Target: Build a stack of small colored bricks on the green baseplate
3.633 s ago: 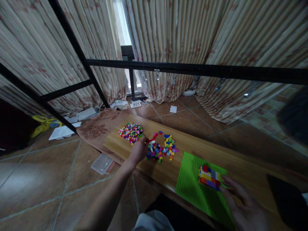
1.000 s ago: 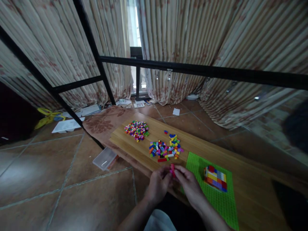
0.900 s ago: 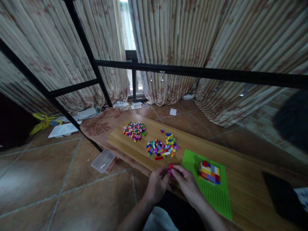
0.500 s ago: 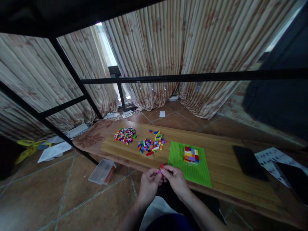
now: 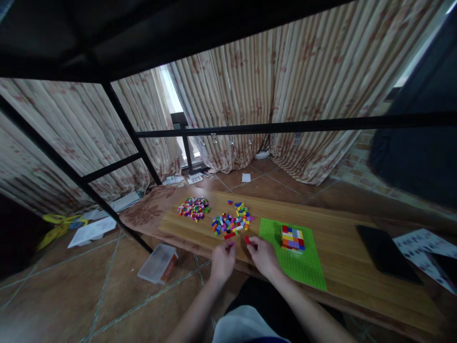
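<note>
My left hand (image 5: pixel 223 261) is closed, with a small pink brick (image 5: pixel 233 244) showing at its fingertips. Between the thumb and fingers of my right hand (image 5: pixel 263 256) is a red brick (image 5: pixel 247 240). Both hands are at the front edge of the wooden board, a short way apart. Just beyond them lies a loose pile of mixed bricks (image 5: pixel 232 222), with a long red brick (image 5: pixel 229 236) at its near side. Right of my right hand, a green baseplate (image 5: pixel 310 267) carries a block of stacked coloured bricks (image 5: pixel 293 239).
A second pile of small pieces (image 5: pixel 193 208) sits farther left on the wooden board (image 5: pixel 342 252). To the right are a black tablet-like slab (image 5: pixel 387 252) and a printed sheet (image 5: pixel 424 243). A clear plastic box (image 5: pixel 158 263) stands on the floor. A black metal frame (image 5: pixel 250 128) crosses behind.
My hands have come apart and moved forward over the board's edge. The pink brick is now in the left and the red brick in the right. The camera view has shifted slightly.
</note>
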The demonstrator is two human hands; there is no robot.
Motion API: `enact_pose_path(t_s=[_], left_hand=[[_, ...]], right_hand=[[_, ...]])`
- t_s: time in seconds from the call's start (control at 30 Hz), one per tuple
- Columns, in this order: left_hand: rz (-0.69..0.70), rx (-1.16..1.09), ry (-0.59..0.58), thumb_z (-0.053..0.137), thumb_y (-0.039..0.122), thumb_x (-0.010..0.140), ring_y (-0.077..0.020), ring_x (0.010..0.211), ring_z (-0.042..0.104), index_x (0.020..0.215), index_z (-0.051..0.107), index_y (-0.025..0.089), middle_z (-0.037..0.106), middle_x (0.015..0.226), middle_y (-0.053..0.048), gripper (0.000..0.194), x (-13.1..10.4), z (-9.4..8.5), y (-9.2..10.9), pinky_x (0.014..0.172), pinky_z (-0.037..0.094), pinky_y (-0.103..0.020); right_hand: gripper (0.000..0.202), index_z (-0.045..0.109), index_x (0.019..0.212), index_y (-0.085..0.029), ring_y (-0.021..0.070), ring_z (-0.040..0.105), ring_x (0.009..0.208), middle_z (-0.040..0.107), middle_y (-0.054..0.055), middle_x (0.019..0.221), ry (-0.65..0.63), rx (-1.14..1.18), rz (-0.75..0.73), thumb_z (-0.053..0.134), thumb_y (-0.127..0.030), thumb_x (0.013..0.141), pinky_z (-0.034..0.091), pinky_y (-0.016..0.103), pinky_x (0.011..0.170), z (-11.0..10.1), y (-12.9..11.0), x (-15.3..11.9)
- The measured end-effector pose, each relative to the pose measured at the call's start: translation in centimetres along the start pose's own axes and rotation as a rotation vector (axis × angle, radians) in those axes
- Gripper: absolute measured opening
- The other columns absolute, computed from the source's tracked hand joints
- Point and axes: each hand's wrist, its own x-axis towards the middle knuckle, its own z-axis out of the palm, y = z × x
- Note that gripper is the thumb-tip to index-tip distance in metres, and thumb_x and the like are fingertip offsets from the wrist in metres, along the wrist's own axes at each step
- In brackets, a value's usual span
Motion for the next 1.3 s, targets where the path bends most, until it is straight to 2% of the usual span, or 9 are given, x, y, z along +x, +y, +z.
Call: enact_pose_path(t_s=[0.1, 0.23, 0.4, 0.5, 0.57, 0.77, 0.93, 1.1, 1.3], left_hand=[[0.08, 0.281, 0.034, 0.05, 0.023, 0.085, -0.0176, 0.079, 0.064, 0.087, 0.066, 0.017, 0.069, 0.084, -0.006, 0.018, 2.4, 0.1, -0.6, 0.075, 0.046, -0.029], [0.074, 0.294, 0.077, 0.052, 0.028, 0.086, -0.0178, 0.086, 0.065, 0.105, 0.062, 0.019, 0.069, 0.094, -0.006, 0.023, 4.3, -0.2, -1.4, 0.077, 0.046, -0.027], [-0.043, 0.375, 0.278, 0.047, 0.031, 0.089, -0.0182, 0.09, 0.063, 0.11, 0.06, 0.018, 0.066, 0.104, -0.009, 0.028, 7.2, -3.6, -2.5, 0.076, 0.045, -0.026], [-0.095, 0.489, 0.145, 0.053, 0.032, 0.085, -0.0184, 0.086, 0.063, 0.1, 0.066, 0.019, 0.067, 0.1, -0.008, 0.024, 9.0, -5.3, -2.9, 0.073, 0.043, -0.025], [-0.092, 0.504, 0.091, 0.055, 0.034, 0.084, -0.0189, 0.085, 0.063, 0.095, 0.069, 0.019, 0.068, 0.094, -0.007, 0.023, 9.8, -5.6, -3.0, 0.072, 0.042, -0.025], [-0.141, 0.494, 0.071, 0.055, 0.03, 0.082, -0.0193, 0.08, 0.063, 0.092, 0.071, 0.019, 0.071, 0.084, -0.007, 0.022, 10.8, -4.8, -3.2, 0.065, 0.04, -0.025], [-0.168, 0.462, 0.081, 0.051, 0.023, 0.082, -0.0187, 0.08, 0.064, 0.087, 0.071, 0.017, 0.072, 0.084, -0.006, 0.022, 11.4, -5.1, -3.3, 0.064, 0.04, -0.024], [-0.139, 0.428, 0.077, 0.05, 0.024, 0.084, -0.0183, 0.082, 0.065, 0.093, 0.07, 0.015, 0.073, 0.089, -0.008, 0.024, 11.2, -5.3, -3.4, 0.066, 0.042, -0.023], [-0.1, 0.395, 0.068, 0.063, 0.024, 0.076, -0.0164, 0.081, 0.065, 0.103, 0.065, 0.014, 0.072, 0.093, -0.008, 0.029, 10.4, -5.0, -3.8, 0.068, 0.043, -0.023]], right_hand=[[0.016, 0.067, 0.081, -0.02, 0.0219, 0.064, 0.082, 0.069, 0.008, 0.082, 0.02, -0.167, -0.024, 0.053, -0.013, 0.075, 0.044, 0.033, 0.077, 1.3, 0.0, 2.6], [0.022, 0.066, 0.093, -0.019, 0.0225, 0.063, 0.09, 0.068, 0.009, 0.094, 0.013, -0.278, -0.042, 0.051, -0.013, 0.078, 0.044, 0.032, 0.081, 2.7, 0.0, 4.2], [0.023, 0.064, 0.097, -0.021, 0.0194, 0.064, 0.083, 0.066, 0.006, 0.093, 0.066, -0.316, -0.123, 0.048, -0.018, 0.082, 0.047, 0.03, 0.076, 3.1, 0.6, 3.1], [0.022, 0.064, 0.095, -0.021, 0.0188, 0.063, 0.078, 0.066, 0.005, 0.089, 0.088, -0.296, -0.152, 0.046, -0.021, 0.083, 0.047, 0.03, 0.072, 3.3, 1.0, 2.1], [0.023, 0.064, 0.097, -0.02, 0.019, 0.063, 0.08, 0.065, 0.005, 0.09, 0.093, -0.277, -0.16, 0.046, -0.022, 0.084, 0.048, 0.03, 0.074, 3.4, 1.0, 1.6], [0.021, 0.064, 0.097, -0.021, 0.0196, 0.062, 0.086, 0.064, 0.006, 0.095, 0.097, -0.23, -0.185, 0.046, -0.02, 0.085, 0.047, 0.032, 0.08, 3.8, 0.6, 1.0], [0.021, 0.063, 0.095, -0.021, 0.0188, 0.062, 0.086, 0.064, 0.006, 0.096, 0.064, -0.205, -0.185, 0.045, -0.018, 0.085, 0.047, 0.03, 0.079, 4.2, 0.0, 0.3], [0.021, 0.062, 0.096, -0.021, 0.0189, 0.061, 0.088, 0.063, 0.006, 0.096, 0.06, -0.19, -0.174, 0.046, -0.015, 0.084, 0.047, 0.03, 0.082, 4.4, -0.1, -0.4], [0.022, 0.062, 0.096, -0.021, 0.0184, 0.061, 0.091, 0.062, 0.006, 0.098, 0.046, -0.167, -0.179, 0.046, -0.014, 0.084, 0.047, 0.03, 0.084, 4.3, 0.2, -0.6]])
